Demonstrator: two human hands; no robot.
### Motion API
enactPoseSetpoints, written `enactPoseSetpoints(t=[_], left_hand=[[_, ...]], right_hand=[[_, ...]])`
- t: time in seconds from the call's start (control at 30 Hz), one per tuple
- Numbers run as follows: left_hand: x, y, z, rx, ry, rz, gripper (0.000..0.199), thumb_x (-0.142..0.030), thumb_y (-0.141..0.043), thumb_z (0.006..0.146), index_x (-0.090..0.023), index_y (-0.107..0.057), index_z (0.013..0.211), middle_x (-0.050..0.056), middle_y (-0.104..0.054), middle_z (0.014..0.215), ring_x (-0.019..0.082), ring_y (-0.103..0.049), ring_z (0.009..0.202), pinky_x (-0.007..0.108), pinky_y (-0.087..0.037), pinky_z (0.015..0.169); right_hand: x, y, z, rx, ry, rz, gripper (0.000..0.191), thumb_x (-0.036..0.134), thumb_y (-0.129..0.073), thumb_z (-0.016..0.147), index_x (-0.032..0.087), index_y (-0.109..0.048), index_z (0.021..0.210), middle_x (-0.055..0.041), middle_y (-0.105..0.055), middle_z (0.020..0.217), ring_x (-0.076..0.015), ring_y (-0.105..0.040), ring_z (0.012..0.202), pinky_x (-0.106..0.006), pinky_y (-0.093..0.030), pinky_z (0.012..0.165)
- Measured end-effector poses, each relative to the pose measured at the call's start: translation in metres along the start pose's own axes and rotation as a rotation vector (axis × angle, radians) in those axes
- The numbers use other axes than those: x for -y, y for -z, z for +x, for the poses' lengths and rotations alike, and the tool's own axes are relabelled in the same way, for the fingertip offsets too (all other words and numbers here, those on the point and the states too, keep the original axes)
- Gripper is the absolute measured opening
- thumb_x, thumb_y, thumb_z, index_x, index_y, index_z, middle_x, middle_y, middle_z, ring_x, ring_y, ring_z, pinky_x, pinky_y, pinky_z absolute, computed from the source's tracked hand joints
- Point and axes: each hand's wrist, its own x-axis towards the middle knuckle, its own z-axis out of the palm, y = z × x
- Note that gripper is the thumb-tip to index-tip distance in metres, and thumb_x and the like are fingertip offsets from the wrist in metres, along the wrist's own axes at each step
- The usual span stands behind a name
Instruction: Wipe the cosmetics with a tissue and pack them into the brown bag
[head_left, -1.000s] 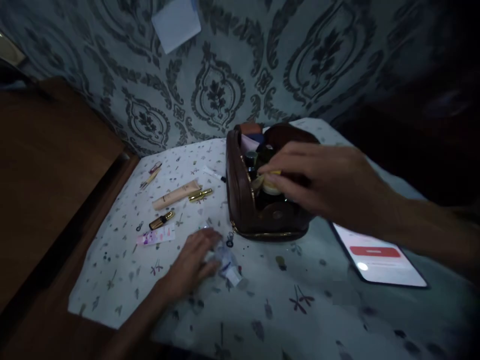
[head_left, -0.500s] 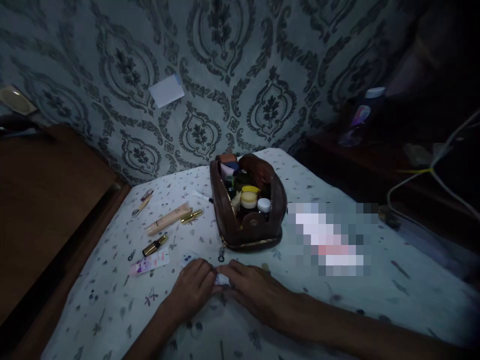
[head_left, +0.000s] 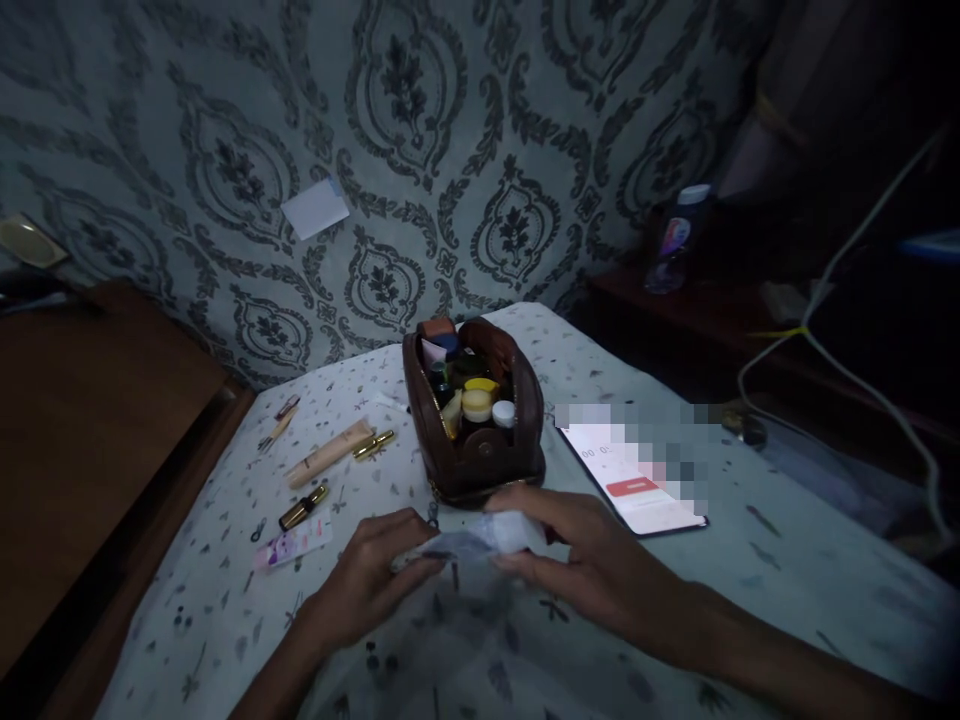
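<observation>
Between my hands is a whitish, partly see-through packet [head_left: 480,540], blurred, so its kind is hard to make out. My left hand [head_left: 379,565] pinches its left end between thumb and fingers. At the other end, my right hand [head_left: 592,550] grips a thicker white part. Just beyond stands a brown toiletry bag [head_left: 480,455], unzipped, with several jars and tubes inside, among them a yellow-lidded jar [head_left: 478,403] and a white-lidded one [head_left: 503,414].
Left of the bag lie a beige tube [head_left: 330,452], a gold tube [head_left: 373,445], a black-and-gold lipstick [head_left: 304,508] and a pink-and-white tube [head_left: 292,545]. A lit phone [head_left: 637,490], partly pixelated, lies right. A bottle [head_left: 675,240] stands on the dark side table.
My hands have moved apart, my right one rightward and up, bringing the whitish packet into view between them. The camera view has shifted slightly.
</observation>
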Motion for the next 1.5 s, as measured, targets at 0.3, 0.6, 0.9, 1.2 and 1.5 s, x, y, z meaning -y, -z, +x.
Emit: enactPoseSetpoints(t=[0.3, 0.6, 0.9, 1.2, 1.5], left_hand=[[-0.036, 0.022, 0.029, 0.296, -0.039, -0.208, 0.033, -0.041, -0.047, 0.097, -0.019, -0.069, 0.086, 0.010, -0.070, 0.079, 0.021, -0.065, 0.078, 0.031, -0.048, 0.072], [-0.046, 0.055, 0.094, -0.258, -0.293, 0.429, 0.027, -0.020, -0.055, 0.094, -0.026, -0.064, 0.118, 0.007, -0.063, 0.107, 0.019, -0.060, 0.096, 0.030, -0.047, 0.081], [0.002, 0.048, 0.114, -0.393, -0.014, 0.389, 0.018, -0.023, -0.054, 0.093, -0.020, -0.056, 0.111, 0.003, -0.062, 0.098, 0.017, -0.059, 0.092, 0.027, -0.046, 0.084], [0.021, 0.037, 0.105, -0.428, 0.007, 0.323, 0.015, -0.024, -0.053, 0.094, -0.020, -0.058, 0.107, 0.003, -0.062, 0.096, 0.017, -0.059, 0.090, 0.028, -0.046, 0.081], [0.029, 0.034, 0.103, -0.453, -0.013, 0.282, 0.014, -0.026, -0.053, 0.095, -0.021, -0.059, 0.106, 0.002, -0.062, 0.096, 0.017, -0.059, 0.092, 0.028, -0.046, 0.082]], right_hand=[[-0.012, 0.018, -0.003, 0.348, -0.254, 0.650, 0.045, 0.056, -0.068, 0.079, 0.019, -0.050, 0.098, 0.0033, -0.058, 0.066, -0.0114, -0.060, 0.056, -0.022, -0.047, 0.052], [0.024, 0.075, 0.009, -0.293, 0.053, 0.179, 0.028, 0.039, -0.074, 0.079, 0.025, -0.062, 0.099, -0.0003, -0.067, 0.073, -0.0142, -0.063, 0.056, -0.024, -0.050, 0.048], [0.029, 0.096, 0.049, -0.598, 0.105, 0.208, 0.027, 0.043, -0.071, 0.081, 0.024, -0.052, 0.079, 0.0029, -0.062, 0.057, -0.0154, -0.062, 0.051, -0.027, -0.051, 0.048], [0.016, 0.080, 0.097, -0.425, 0.073, 0.399, 0.033, 0.039, -0.081, 0.073, 0.020, -0.055, 0.080, 0.0033, -0.061, 0.057, -0.0142, -0.064, 0.050, -0.023, -0.052, 0.043], [0.001, 0.051, 0.130, -0.134, 0.019, 0.247, 0.008, 0.022, -0.061, 0.085, 0.018, -0.060, 0.091, 0.0023, -0.063, 0.069, -0.0155, -0.069, 0.063, -0.024, -0.053, 0.057]])
